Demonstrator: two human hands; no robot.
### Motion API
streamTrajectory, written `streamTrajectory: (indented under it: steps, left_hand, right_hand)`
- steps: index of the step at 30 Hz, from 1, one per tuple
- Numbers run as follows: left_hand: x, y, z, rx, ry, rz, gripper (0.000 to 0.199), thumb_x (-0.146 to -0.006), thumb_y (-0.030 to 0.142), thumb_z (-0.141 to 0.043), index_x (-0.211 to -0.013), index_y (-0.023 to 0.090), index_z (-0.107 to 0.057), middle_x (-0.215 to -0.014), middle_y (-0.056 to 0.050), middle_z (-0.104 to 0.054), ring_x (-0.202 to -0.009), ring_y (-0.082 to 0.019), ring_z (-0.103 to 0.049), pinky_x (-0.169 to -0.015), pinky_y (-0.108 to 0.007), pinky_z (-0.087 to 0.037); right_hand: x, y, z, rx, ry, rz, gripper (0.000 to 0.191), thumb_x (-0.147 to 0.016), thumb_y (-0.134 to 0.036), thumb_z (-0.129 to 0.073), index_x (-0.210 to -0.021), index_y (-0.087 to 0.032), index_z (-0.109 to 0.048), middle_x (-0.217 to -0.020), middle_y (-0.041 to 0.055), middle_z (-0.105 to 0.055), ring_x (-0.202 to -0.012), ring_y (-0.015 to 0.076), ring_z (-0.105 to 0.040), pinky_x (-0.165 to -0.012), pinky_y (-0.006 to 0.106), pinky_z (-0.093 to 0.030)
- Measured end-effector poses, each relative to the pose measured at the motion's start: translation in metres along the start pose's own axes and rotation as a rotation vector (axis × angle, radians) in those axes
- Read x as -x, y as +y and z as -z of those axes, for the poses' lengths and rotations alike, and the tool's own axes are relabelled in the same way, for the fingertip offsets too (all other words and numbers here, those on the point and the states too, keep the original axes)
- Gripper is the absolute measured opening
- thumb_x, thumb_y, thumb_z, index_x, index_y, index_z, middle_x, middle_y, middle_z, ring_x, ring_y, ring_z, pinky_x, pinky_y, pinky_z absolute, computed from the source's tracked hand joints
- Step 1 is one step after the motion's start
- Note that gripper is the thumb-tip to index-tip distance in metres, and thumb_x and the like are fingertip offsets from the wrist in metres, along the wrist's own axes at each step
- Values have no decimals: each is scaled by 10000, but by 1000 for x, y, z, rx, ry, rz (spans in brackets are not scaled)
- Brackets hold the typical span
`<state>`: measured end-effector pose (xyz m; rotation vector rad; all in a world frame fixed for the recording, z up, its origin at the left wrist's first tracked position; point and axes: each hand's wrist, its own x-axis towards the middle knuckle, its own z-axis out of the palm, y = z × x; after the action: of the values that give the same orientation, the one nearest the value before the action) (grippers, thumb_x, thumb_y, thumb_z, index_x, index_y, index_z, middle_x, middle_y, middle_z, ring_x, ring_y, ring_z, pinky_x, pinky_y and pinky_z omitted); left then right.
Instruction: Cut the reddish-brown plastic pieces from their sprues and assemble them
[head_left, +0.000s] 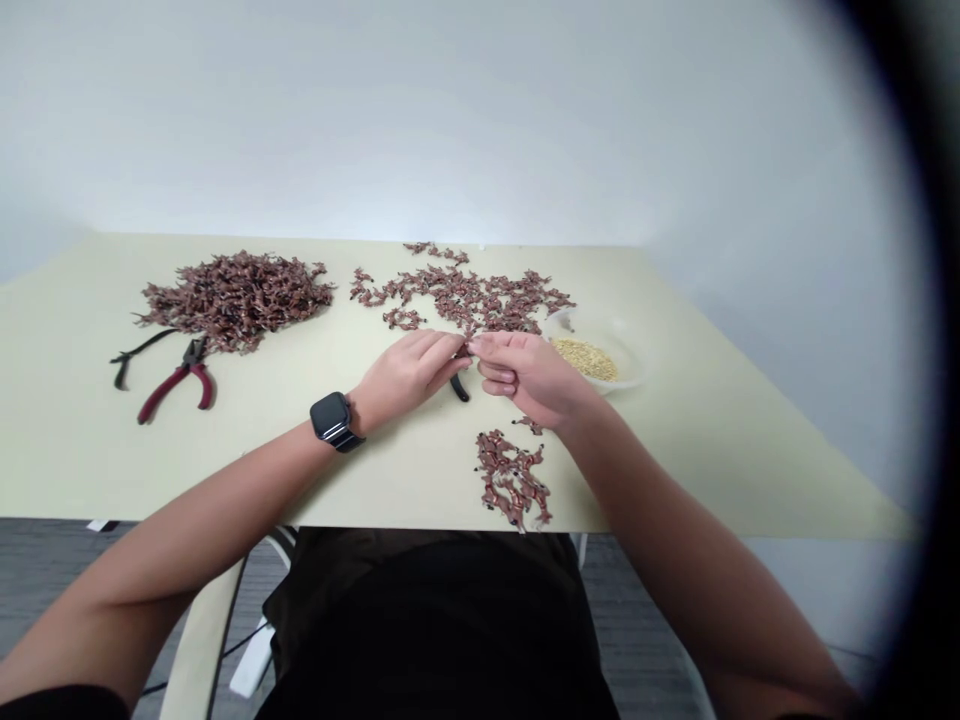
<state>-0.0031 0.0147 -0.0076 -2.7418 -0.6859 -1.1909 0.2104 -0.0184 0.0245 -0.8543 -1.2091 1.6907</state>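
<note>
My left hand [414, 372], with a dark watch on its wrist, is closed in a pinch on a small brown animal figurine [463, 349], mostly covered by the fingers. My right hand [525, 375] meets it fingertip to fingertip, thumb and forefinger pressed together and the other fingers curled. Whatever sits in the right pinch is too small to make out. Below the fingertips, a black tool handle [459, 388] shows on the table, the rest of it hidden. Just beyond the hands lie many similar brown figurines [487, 297], spread loosely.
A large heap of brown figurines [240, 295] lies at the left, with red-handled pliers [180, 382] and a black-handled tool [135, 355] before it. A clear bowl of tiny golden pieces [586, 360] stands right of my hands. Another figurine cluster [514, 478] lies by the front edge.
</note>
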Motion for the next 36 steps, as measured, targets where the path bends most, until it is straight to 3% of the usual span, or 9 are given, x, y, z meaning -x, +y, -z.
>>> streamTrajectory:
  steps: [7,13,19,23,28,32,36]
  left_hand:
    - [1,14,1,210,78,202,170,-1086,375,-579,-1107,210,-616,-881,-36,-699,-728,-137,-628,-663,-266,-499]
    - [-3,22,1,411,89,335,193,-1094,401,-566,-1094,213,-613,-930,-47,-746,-768,-137,-694,-687,-268,-529]
    - [-3,23,0,440,87,353,208,-1093,417,-567,-1092,215,-616,-914,-38,-745,-770,-138,-715,-695,-264,-535]
    - [-1,19,-1,311,89,305,168,-1081,384,-595,-1102,219,-618,-888,-23,-711,-740,-130,-665,-670,-252,-498]
    - [2,12,-5,191,76,240,153,-1092,359,-576,-1123,213,-610,-895,-33,-691,-742,-139,-624,-677,-268,-481]
    - [3,9,-6,142,65,183,154,-1096,344,-571,-1155,208,-613,-919,-47,-701,-784,-149,-634,-709,-278,-491]
    - [1,11,-6,225,51,309,199,-1103,396,-550,-1108,211,-621,-910,-44,-711,-762,-143,-655,-688,-276,-491]
  right_hand:
    - [-3,1,5,95,84,62,395,-700,-493,-969,-835,-203,-738,-817,-1,-580,-617,91,-306,-512,290,-205]
    - [2,1,-1,458,255,350,284,-853,-521,-857,-912,-266,-748,-612,-61,-331,-574,131,-287,-553,313,-273]
    - [10,-2,-9,723,292,517,151,-968,-393,-739,-914,-258,-700,-608,-57,-337,-569,134,-306,-584,320,-285]
    - [8,2,-8,587,291,397,255,-928,-477,-784,-893,-237,-705,-596,-54,-362,-560,125,-303,-542,311,-248]
    - [1,4,-2,239,181,167,371,-815,-541,-883,-918,-206,-761,-762,8,-601,-557,91,-328,-481,296,-232]
    - [-1,3,-1,154,128,103,360,-791,-513,-913,-871,-192,-771,-753,3,-576,-563,79,-300,-460,279,-224]
    - [-5,7,2,199,192,105,354,-834,-525,-871,-891,-193,-764,-784,14,-606,-555,79,-328,-459,277,-240]
